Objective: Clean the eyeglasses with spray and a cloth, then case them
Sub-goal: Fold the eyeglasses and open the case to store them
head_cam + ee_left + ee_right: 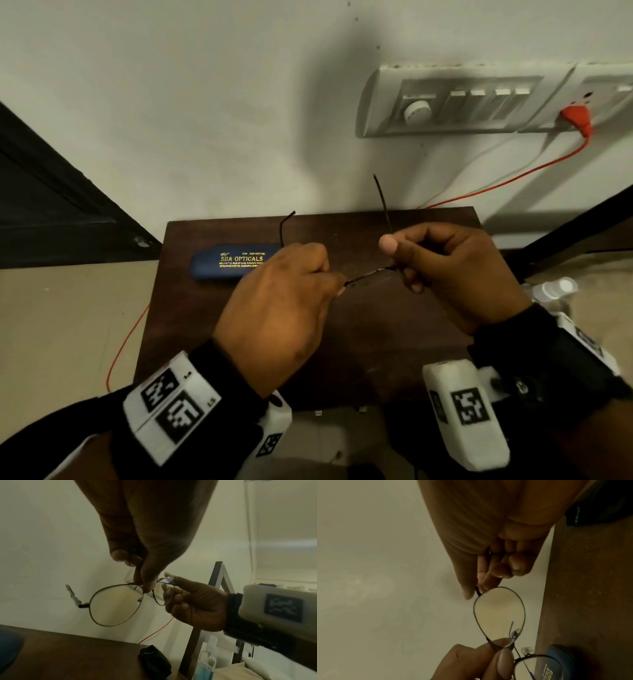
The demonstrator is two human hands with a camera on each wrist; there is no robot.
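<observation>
Thin dark-rimmed eyeglasses [368, 275] hang above the brown table [376, 342], temples open and pointing toward the wall. My left hand [337, 281] pinches the frame at the bridge, as the left wrist view shows, with one lens [116, 604] below the left hand [145, 585]. My right hand [400, 265] pinches the outer hinge end of the other lens [500, 612]; the right hand [477, 589] grips there with thumb and fingers. A blue case [236, 262] lies shut at the table's back left. A black cloth [154, 660] sits crumpled at the table's right edge.
A clear spray bottle [555, 289] with blue liquid stands just off the table's right side beside a dark metal frame [214, 588]. A switch panel [462, 102] is on the wall, with an orange cable [496, 181] running down behind the table.
</observation>
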